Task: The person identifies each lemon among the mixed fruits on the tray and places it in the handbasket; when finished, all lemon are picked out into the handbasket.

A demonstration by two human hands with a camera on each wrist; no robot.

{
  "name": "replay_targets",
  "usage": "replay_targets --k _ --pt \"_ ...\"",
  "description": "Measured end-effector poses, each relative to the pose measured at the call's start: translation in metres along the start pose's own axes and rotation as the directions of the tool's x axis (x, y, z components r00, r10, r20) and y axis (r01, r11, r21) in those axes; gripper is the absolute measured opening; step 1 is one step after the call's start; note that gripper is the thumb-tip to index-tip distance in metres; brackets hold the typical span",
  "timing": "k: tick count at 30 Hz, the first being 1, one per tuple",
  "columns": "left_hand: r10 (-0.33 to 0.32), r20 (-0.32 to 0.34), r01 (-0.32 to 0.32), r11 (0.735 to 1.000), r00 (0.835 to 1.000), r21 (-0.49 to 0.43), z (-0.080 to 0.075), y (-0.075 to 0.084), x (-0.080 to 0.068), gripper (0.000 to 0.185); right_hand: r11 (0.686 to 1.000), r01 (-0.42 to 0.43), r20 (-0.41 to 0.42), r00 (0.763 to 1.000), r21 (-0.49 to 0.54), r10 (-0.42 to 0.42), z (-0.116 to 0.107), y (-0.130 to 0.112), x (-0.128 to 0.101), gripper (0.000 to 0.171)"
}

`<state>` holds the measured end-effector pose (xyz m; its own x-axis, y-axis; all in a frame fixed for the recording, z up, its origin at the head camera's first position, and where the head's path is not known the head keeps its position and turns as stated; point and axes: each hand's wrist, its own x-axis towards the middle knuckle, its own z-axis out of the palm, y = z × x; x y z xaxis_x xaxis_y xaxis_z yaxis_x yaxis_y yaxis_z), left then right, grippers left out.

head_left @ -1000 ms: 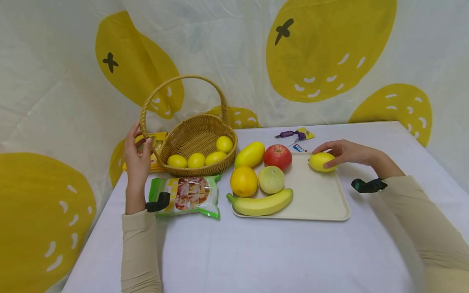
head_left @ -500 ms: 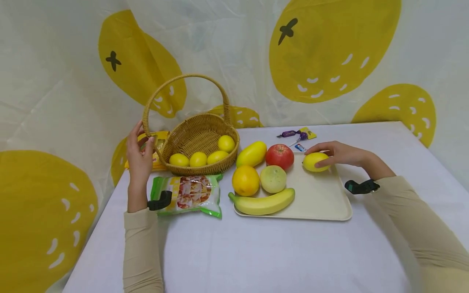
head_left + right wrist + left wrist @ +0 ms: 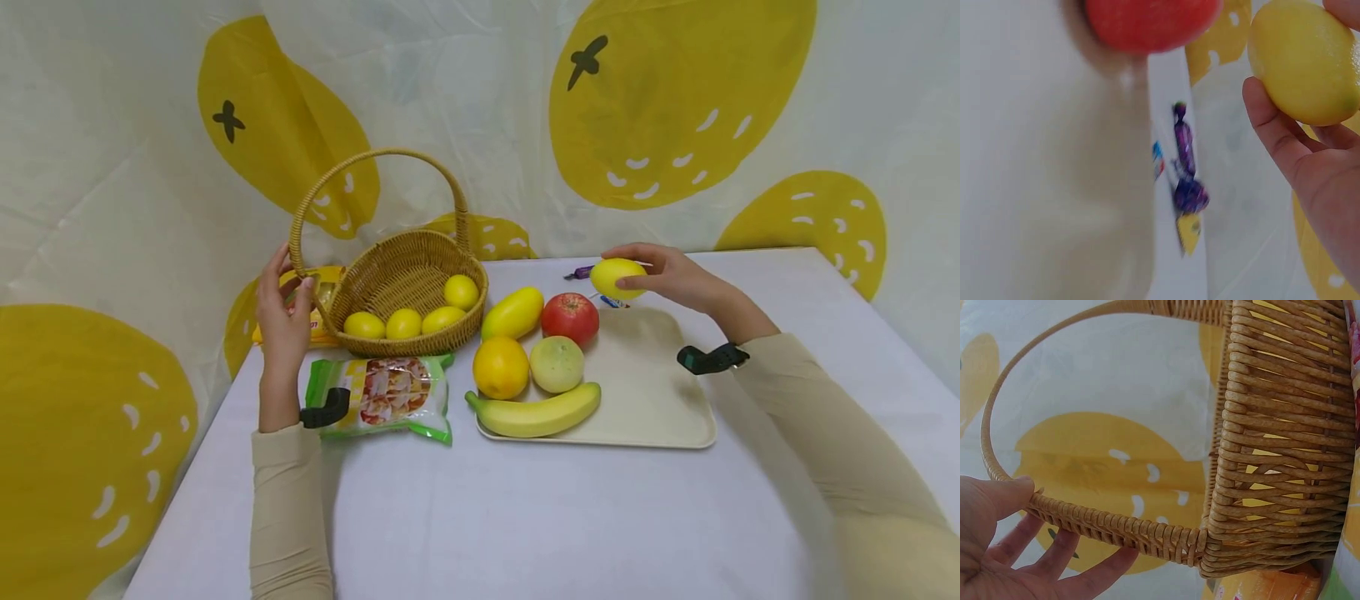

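Note:
My right hand (image 3: pixel 663 275) pinches a lemon (image 3: pixel 617 278) between thumb and fingers, above the back edge of the beige tray (image 3: pixel 652 392). The right wrist view shows this lemon (image 3: pixel 1304 62) up close. On the left, my left hand (image 3: pixel 285 312) holds the handle of the wicker basket (image 3: pixel 412 287); in the left wrist view, thumb and fingers lie on either side of the handle (image 3: pixel 1116 528). Several yellow lemons (image 3: pixel 403 323) sit in the basket. The tray bears a mango (image 3: pixel 513 313), a pomegranate (image 3: pixel 570 318), an orange (image 3: pixel 501 367), a pale green round fruit (image 3: pixel 557 364) and a banana (image 3: pixel 536 414).
In front of the basket lies a green-and-white food packet (image 3: pixel 382 398). A yellow packet (image 3: pixel 327 287) is partly hidden behind the left hand. Small wrapped candies, one purple (image 3: pixel 1185 150), lie behind the tray, near the table's back edge and the patterned cloth.
The right hand has lifted the lemon off the right side of the tray and carried it left and back. My left hand stays on the basket handle.

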<state>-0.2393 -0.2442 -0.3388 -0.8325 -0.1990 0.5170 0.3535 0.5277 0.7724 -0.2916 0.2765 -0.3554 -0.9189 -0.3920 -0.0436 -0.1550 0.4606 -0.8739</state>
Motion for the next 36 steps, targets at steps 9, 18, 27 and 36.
replay_targets --k 9,18,27,36 --pt "-0.018 0.008 0.018 1.0 1.0 0.014 0.001 0.017 -0.003 0.051 0.983 0.109 0.096 0.988 0.145 -0.124 0.034 -0.043 0.04 0.048" --pt "-0.01 0.01 0.01 1.0 1.0 0.007 0.004 -0.001 0.0 0.052 0.96 0.213 0.229 0.94 0.182 -0.252 0.095 -0.077 0.08 0.05" --pt "-0.009 0.02 0.01 1.0 1.0 -0.004 0.006 -0.002 0.0 0.052 0.968 0.245 0.342 0.905 0.062 -0.251 0.14 -0.099 0.104 0.051" --pt "-0.024 0.021 0.024 0.999 1.0 -0.026 0.002 -0.003 0.001 0.054 0.968 0.249 0.426 0.872 0.042 -0.243 0.153 -0.123 0.122 0.052"
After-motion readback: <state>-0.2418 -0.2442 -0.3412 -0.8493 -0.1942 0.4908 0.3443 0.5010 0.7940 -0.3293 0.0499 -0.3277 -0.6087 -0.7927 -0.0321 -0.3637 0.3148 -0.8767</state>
